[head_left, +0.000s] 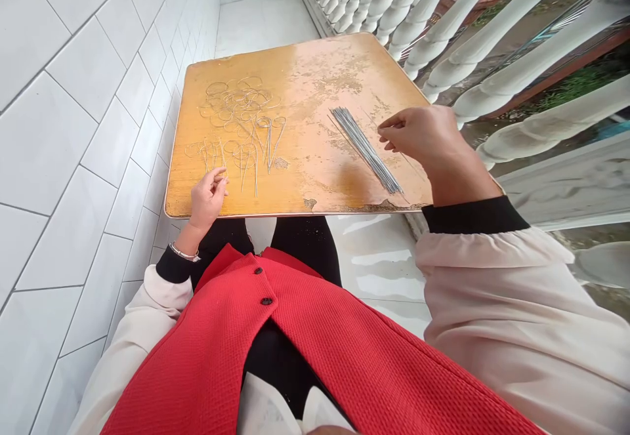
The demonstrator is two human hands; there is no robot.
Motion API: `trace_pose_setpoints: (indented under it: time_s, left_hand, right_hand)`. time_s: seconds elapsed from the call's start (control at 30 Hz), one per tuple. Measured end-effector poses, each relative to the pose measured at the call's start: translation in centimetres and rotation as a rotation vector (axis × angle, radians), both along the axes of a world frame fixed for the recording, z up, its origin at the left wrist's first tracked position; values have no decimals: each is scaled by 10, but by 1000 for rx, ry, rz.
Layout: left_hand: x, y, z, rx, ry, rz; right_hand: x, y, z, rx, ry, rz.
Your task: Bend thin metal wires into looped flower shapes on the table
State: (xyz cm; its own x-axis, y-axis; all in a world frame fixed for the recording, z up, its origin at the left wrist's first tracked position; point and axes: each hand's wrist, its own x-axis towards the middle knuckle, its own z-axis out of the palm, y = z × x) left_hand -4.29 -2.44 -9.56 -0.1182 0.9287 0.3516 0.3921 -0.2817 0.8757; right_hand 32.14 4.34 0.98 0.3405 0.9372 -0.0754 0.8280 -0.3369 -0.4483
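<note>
A worn wooden table [315, 87] stands in front of me. A bundle of straight thin metal wires [365, 149] lies on its right part. My right hand [423, 140] hovers just right of the bundle, fingertips pinched together; I cannot make out what they hold. Bent wire loops [241, 103] lie in a heap at the left, and hairpin-shaped bent wires [246, 153] lie in a row below them. My left hand [207, 197] rests at the table's near left edge beside the bent wires, fingers curled with the tips pressed together.
A white tiled wall [73, 126] runs along the left, close to the table. A white balustrade [467, 21] runs along the right. My knees in black are under the table's near edge, above a white tiled floor [374, 258].
</note>
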Motion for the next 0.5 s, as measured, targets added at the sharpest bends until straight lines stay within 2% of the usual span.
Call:
trace_pose_setpoints:
  time_s: [0.17,0.3,0.5]
  left_hand:
    - [0,1,1,-3,-8,-18]
    - [1,0,4,-7,24,-21]
    - [1,0,3,-5,45,-24]
  right_hand:
    - [-5,-1,3,-85,-109,76]
    - [-5,10,3,-119,-231,92]
    - [-3,30,-3,-219,-195,125]
